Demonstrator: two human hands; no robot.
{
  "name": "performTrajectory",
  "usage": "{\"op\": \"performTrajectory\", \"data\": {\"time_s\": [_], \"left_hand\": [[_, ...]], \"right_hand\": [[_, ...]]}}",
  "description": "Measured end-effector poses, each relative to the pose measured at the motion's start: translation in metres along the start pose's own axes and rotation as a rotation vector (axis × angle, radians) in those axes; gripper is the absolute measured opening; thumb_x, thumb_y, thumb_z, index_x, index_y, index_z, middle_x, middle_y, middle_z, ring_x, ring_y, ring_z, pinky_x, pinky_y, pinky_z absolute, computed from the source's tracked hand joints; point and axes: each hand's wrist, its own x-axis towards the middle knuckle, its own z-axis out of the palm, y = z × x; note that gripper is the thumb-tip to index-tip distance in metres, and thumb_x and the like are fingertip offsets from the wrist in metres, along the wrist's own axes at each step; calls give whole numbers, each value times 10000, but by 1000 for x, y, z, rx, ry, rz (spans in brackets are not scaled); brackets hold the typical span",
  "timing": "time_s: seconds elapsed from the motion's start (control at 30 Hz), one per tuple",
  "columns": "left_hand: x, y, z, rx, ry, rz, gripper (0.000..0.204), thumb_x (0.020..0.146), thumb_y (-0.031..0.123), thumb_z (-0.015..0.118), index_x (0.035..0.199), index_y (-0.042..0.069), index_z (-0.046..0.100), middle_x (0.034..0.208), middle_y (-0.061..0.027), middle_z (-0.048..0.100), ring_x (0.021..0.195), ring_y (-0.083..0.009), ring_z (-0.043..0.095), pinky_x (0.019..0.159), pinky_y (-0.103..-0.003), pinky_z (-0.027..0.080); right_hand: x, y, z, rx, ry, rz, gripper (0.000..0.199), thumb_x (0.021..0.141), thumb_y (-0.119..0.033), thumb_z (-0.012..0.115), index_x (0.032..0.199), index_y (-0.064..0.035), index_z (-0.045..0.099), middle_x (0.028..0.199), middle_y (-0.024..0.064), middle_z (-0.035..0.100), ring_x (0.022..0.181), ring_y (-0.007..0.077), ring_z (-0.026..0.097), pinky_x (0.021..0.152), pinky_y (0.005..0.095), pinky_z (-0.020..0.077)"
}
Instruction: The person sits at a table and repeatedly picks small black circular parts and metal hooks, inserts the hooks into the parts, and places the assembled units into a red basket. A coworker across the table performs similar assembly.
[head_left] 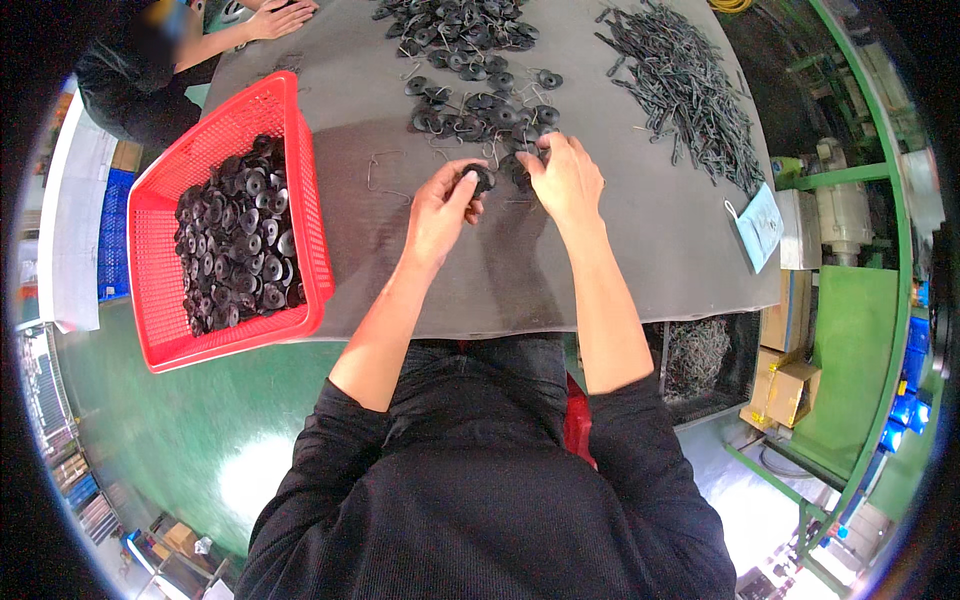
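My left hand [440,212] is closed on a black disc [481,181], its thumb pressed on the disc's face. Just to the right, my right hand [570,185] has its thumb and fingers curled around another black disc [514,172] at the near edge of a pile. That pile of black discs [480,110] spreads away over the grey table [400,290], with thin bent wire hooks among the discs. Left of my left hand lies a loose bent wire [383,172]. My fingers partly cover both discs.
A red plastic basket [318,240] full of black discs stands at the table's left edge. Thin dark parts [680,90] are heaped at the far right, near a light blue face mask [757,228]. At the far left are another person's hands [280,18]. A crate of metal pieces [700,355] sits below the right edge.
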Motion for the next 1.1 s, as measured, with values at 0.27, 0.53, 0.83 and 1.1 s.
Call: {"op": "performTrajectory", "data": {"time_s": [0.27,0.53,0.83,1.1], "left_hand": [[9,-3,-32,-310,-21,-216,257,861,350,579,872,93,579,765,14,551,702,-116,543,600,-264,434],[35,-8,5,674,161,374,182,784,197,659,927,85,654,743,-82,610,655,-192,592,634,-318,467],[59,-9,13,750,182,492,260,754,100,658,1012,82,630,887,-104,625,829,-262,612,731,-347,474],[57,-15,-12,955,156,672,287,774,114,642,1057,87,601,1034,-91,596,895,-287,606,759,-382,489]], "right_hand": [[20,10,-21,383,-138,2,150,739,-197,687,823,-74,664,754,88,661,699,212,636,654,321,478],[10,49,-46,-36,-468,172,182,698,-200,688,830,-77,664,803,91,668,789,250,640,731,362,485],[15,25,-6,-92,-277,-107,250,727,-224,684,931,-92,624,946,83,599,911,264,589,755,392,470],[6,10,-40,-133,-263,-168,118,773,-171,642,807,-61,614,855,94,625,807,300,613,686,414,479]]}}
